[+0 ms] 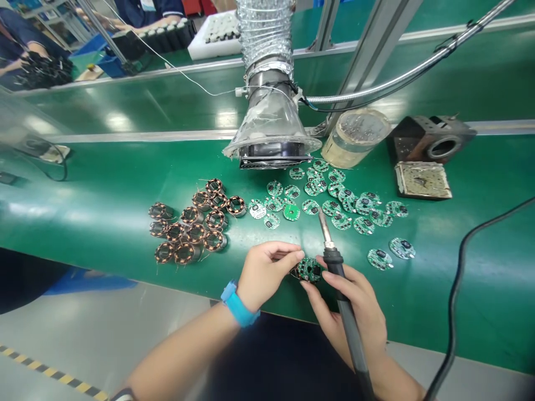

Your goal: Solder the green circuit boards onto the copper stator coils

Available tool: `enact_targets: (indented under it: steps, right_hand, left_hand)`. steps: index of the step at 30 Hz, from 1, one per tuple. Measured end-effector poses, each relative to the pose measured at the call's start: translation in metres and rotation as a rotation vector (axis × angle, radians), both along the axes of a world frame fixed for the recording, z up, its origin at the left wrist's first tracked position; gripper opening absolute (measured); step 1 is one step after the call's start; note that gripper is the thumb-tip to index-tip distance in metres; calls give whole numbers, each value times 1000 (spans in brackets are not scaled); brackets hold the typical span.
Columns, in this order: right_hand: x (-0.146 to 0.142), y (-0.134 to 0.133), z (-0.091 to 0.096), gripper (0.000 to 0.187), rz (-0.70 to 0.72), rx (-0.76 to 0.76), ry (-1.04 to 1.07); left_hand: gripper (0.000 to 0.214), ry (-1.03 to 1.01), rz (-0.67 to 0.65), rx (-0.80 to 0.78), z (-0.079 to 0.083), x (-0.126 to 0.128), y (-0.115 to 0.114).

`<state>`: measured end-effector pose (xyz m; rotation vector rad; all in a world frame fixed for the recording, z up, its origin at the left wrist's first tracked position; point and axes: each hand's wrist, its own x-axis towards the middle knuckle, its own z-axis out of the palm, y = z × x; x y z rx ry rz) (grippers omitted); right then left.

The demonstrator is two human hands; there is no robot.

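Nearest is the circuit board [310,269], which sits over copper windings between the two hands, at the front edge of the tabletop [104,195]. The right hand [370,317] is curled around the soldering iron [349,317], and its thumb and fingertips also reach the rim of this board. The left hand [262,273] has thumb and index finger brought nearly together at the board's left rim — whether a wire is between them, I cannot tell. The iron's tip points away and does not touch the board, so I judge that the step in hand is the placing of board and windings together. The next move, I think, calls for a steady hold and care with the tip, which may be hot.

Left of the held board stand wound stators [195,234] in a cluster; beyond it and to its right, loose round circuit boards [363,225] are spread. Farther behind it hangs a fume funnel [271,122] with a fan — and to the far right of the board are a cleaning sponge [423,181] and a metal iron stand [451,142]. Farthest beyond, a co-worker's sleeve [144,14] appears near a white tray [200,49].
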<state>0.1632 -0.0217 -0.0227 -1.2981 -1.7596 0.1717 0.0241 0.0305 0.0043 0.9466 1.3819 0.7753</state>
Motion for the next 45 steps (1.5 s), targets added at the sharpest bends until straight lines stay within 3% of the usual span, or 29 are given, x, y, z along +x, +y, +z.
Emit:
enact_targets:
  steps: [3, 5, 9, 11, 12, 14, 17, 19, 21, 23, 29, 45]
  right_hand:
    - [0, 1, -2, 40, 6, -44, 32]
    - [2, 4, -1, 38, 34, -88, 68]
    - [10, 13, 4, 40, 155, -175, 114]
    - [12, 16, 5, 41, 195, -189, 119]
    - [13, 17, 6, 41, 202, -193, 117]
    - [16, 16, 6, 44, 190, -195, 104]
    - [29, 8, 9, 43, 172, -148, 90]
    - [41, -1, 14, 38, 195, -107, 92]
    - [51, -10, 21, 36, 242, -110, 84]
    - [58, -17, 28, 36, 279, -141, 86]
    - [52, -18, 40, 34, 377, -122, 66]
    - [54, -20, 34, 34, 395, -153, 47]
  left_hand:
    - [15, 62, 21, 89, -6, 0, -5]
    - [14, 193, -37, 315, -10, -7, -12]
    - [27, 608, -469, 939, -13, -26, -23]
    - [30, 716, -617, 1029, -11, -32, -25]
    - [31, 712, -628, 1020, -11, -33, -25]
    - [31, 594, -525, 924, -10, -32, -25]
    - [24, 284, -230, 557, -10, -25, -25]
    - [16, 110, -103, 279, -9, -20, -24]
    - [11, 6, -64, 110, -6, -17, -21]
    - [9, -41, -54, 39, -3, -15, -18]
    - [6, -55, -34, 19, -1, -12, -18]
    - [5, 67, -44, 170, -5, -10, -24]
